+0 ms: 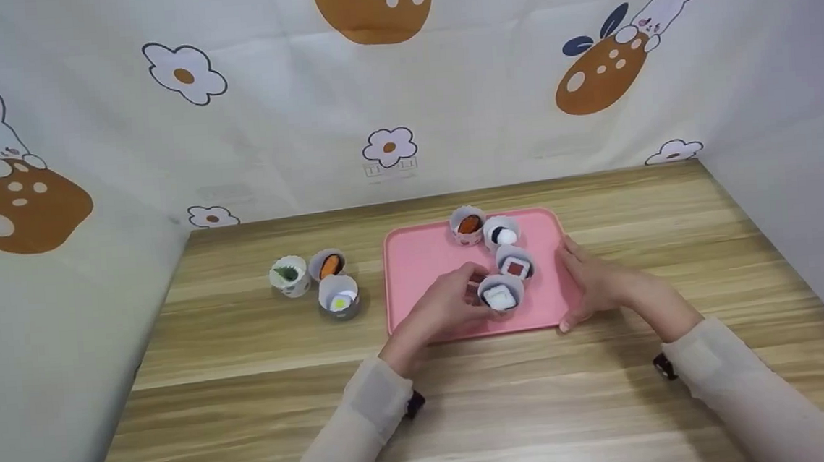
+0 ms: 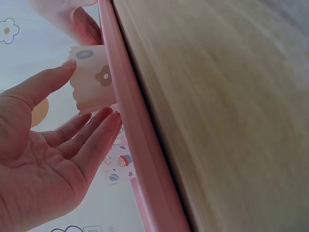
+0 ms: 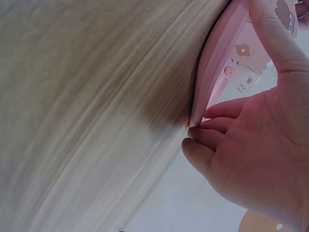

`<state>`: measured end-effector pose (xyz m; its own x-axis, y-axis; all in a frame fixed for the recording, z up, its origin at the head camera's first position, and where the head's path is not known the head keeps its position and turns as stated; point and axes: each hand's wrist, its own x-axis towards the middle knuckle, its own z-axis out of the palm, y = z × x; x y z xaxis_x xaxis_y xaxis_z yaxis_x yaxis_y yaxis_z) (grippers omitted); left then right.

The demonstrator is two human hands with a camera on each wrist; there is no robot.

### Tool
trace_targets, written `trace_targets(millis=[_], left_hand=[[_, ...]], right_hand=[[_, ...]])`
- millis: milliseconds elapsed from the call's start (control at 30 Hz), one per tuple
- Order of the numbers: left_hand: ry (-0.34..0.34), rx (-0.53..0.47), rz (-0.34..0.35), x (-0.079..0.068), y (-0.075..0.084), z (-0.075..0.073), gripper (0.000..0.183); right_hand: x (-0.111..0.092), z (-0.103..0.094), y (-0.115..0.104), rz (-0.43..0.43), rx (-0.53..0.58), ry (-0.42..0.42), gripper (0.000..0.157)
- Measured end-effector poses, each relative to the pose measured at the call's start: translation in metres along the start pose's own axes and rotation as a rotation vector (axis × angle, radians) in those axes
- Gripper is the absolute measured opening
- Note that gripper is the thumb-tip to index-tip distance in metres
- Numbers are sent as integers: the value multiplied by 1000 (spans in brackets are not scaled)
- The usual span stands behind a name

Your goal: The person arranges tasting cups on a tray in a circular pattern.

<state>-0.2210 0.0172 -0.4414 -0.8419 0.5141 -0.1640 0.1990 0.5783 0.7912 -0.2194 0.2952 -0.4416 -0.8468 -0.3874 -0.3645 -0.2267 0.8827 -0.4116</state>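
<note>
My left hand [image 1: 452,301] holds a paper cup [image 2: 94,79] at the near end of a row, its thumb on one side and fingers on the other. A white block-like toy food piece [image 1: 499,297] lies in this cup, which stands on a pink tray [image 1: 420,248]. Behind it on the tray are a cup with a red-centred sushi roll [image 1: 516,268], a cup with a black-banded white piece [image 1: 504,236] and a cup with an orange-red piece [image 1: 469,225]. Against the tray's right edge rests my right hand [image 1: 593,276], fingers along the side and thumb by the near corner.
Left of the tray, three more paper cups stand together on the wooden table [image 1: 250,402]: one with a green-topped piece [image 1: 288,274], one with an orange piece [image 1: 330,267], one with a yellow-and-white piece [image 1: 340,301]. A patterned cloth wall [image 1: 289,138] rises behind the table.
</note>
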Motion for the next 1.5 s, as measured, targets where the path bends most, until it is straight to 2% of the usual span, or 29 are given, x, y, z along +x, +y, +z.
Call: trace_targets(millis=[133,433,867,1167,1300,1500], left_hand=[[8,-5,-32,-2,0,-4,67],[27,23,3,-9,-4,-15,64],[70,19,-8,-20,-10,-30,58],[96,-18,-28,-29,-16,-40,57],[113,-38,-14,-34,-19,-46,55],[141,-81,-43,-43,-26,-55,53]], right_hand=[[0,0,0,8,6,-2,141],[1,0,1,-1,9,11,142],[1,1,0,8,41,6,142],[1,1,-1,43,44,-7,144],[1,1,-1,37,32,-6,143],[1,1,-1,33,34,-7,144]])
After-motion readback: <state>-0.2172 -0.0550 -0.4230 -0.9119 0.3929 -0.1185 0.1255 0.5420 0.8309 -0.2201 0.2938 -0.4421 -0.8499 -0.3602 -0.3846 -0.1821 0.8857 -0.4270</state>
